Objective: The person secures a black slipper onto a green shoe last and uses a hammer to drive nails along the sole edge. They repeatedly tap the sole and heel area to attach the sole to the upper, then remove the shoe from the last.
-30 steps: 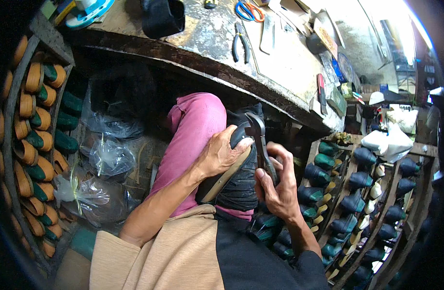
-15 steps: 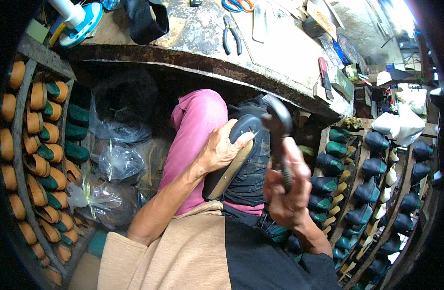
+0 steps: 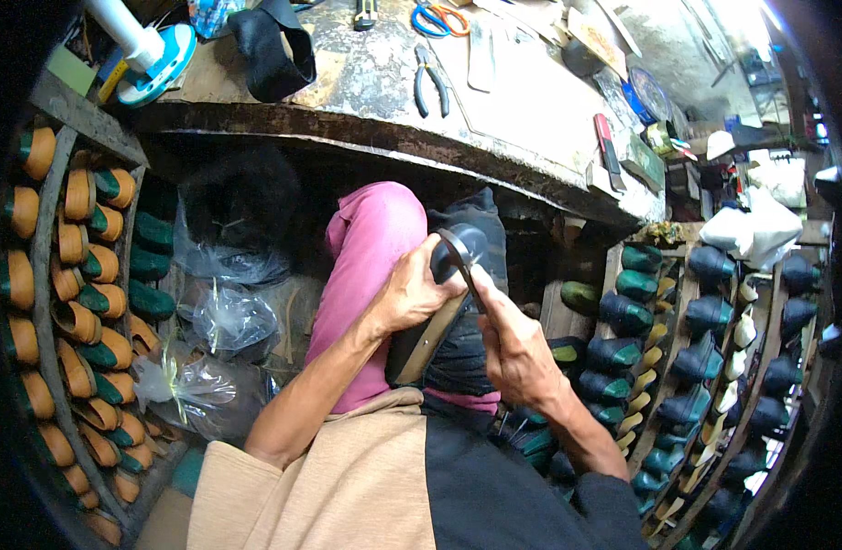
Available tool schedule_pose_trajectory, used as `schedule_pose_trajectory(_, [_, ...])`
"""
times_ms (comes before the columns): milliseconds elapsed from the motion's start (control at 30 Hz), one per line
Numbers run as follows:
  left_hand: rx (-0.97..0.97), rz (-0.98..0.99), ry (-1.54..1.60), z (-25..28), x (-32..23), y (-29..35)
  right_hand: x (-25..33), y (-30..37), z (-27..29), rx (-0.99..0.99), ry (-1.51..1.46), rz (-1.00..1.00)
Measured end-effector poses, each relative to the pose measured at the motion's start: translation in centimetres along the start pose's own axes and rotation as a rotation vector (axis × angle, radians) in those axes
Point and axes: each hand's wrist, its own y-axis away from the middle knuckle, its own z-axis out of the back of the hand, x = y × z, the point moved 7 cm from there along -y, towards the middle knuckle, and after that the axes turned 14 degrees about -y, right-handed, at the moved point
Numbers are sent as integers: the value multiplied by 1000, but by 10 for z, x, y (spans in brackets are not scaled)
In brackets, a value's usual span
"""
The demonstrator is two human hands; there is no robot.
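Shoe: a dark shoe on its last (image 3: 421, 344), sole edge tan, stands tilted on the person's lap, against the pink-trousered knee (image 3: 371, 247), near the middle of the scene and below the workbench's near edge.
Left hand: the left hand (image 3: 412, 293) is closed around the shoe's far end from the left, fingers curled over it, thumb side toward the tool.
Right hand: the right hand (image 3: 513, 353) is closed in a grip on the handle of a dark metal hand tool (image 3: 458, 252); the tool's head touches the shoe's far end just beside the left fingers. What kind of tool it is cannot be told.
Between the hands: the 2 hands sit close together with the shoe between them.
Workbench: the worn workbench (image 3: 366, 82), far of the knee, carries pliers (image 3: 430, 78), scissors with orange and blue handles (image 3: 437, 18) and a black strap (image 3: 274, 50).
Left: a rack of tan and green shoe lasts (image 3: 82, 275); clear plastic bags (image 3: 224, 316) near it.
Right: shelves of dark blue-green lasts (image 3: 705, 348).
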Motion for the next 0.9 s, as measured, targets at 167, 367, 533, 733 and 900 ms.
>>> schedule_pose_trajectory(167, [-23, 145, 111, 19, -23, 12, -22, 20, 20, -262, -49, -13])
schedule_pose_trajectory(367, [-615, -34, 321, 104, -57, 75, -87, 79, 23, -194, 462, -487])
schedule_pose_trajectory(533, [-559, 10, -34, 118, -47, 106, -99, 101, 31, -268, -108, -631])
schedule_pose_trajectory(733, [-579, -121, -411, 110, -58, 108, -48, 85, -27, 68, -645, -673])
schedule_pose_trajectory(900, [-578, -202, -419, 105, -64, 113, -12, 57, -54, 392, -499, -566])
